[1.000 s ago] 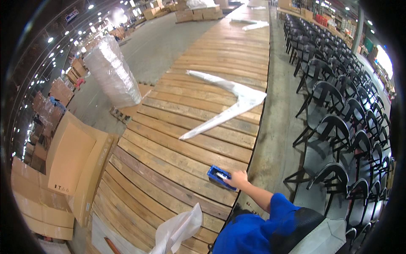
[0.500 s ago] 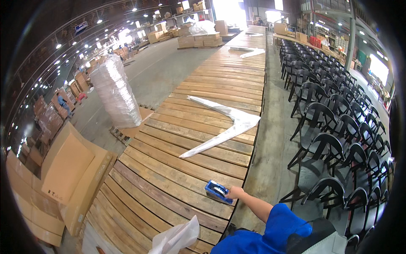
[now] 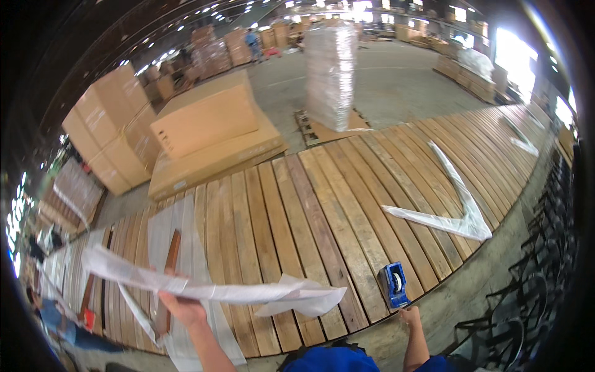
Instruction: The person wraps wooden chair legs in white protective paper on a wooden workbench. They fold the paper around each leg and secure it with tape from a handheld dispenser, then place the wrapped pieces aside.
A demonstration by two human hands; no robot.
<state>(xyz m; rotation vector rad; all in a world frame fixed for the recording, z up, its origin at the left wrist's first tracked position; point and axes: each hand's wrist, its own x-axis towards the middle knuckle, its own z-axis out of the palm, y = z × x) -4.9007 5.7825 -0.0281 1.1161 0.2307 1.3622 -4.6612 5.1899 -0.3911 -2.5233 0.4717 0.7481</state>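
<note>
My left hand (image 3: 184, 308) is closed around a long, narrow piece wrapped in white sheeting (image 3: 211, 290), held up above the slatted table. A loose flap of the wrap hangs at its right end. To the right, a blue tape dispenser (image 3: 394, 284) with a pale roll stands near the table's near edge. My right hand (image 3: 409, 315) is at the dispenser's near end, fingers drawn together; what they pinch is too small to make out. A white-wrapped V-shaped piece (image 3: 469, 225) lies farther right. Left of centre, a brown wooden part (image 3: 174, 251) rests on a white sheet (image 3: 191, 230).
The slatted wooden table (image 3: 322, 204) runs left to right. Cardboard boxes (image 3: 214, 139) and a film-wrapped stack (image 3: 330, 77) stand beyond it. Black chairs (image 3: 514, 316) crowd the near right. Another person (image 3: 68, 325) is at the far left, beside a red object (image 3: 89, 319).
My view has swung left, bringing my left hand and the wrapped piece into sight. My right hand remains at the tape dispenser's near end.
</note>
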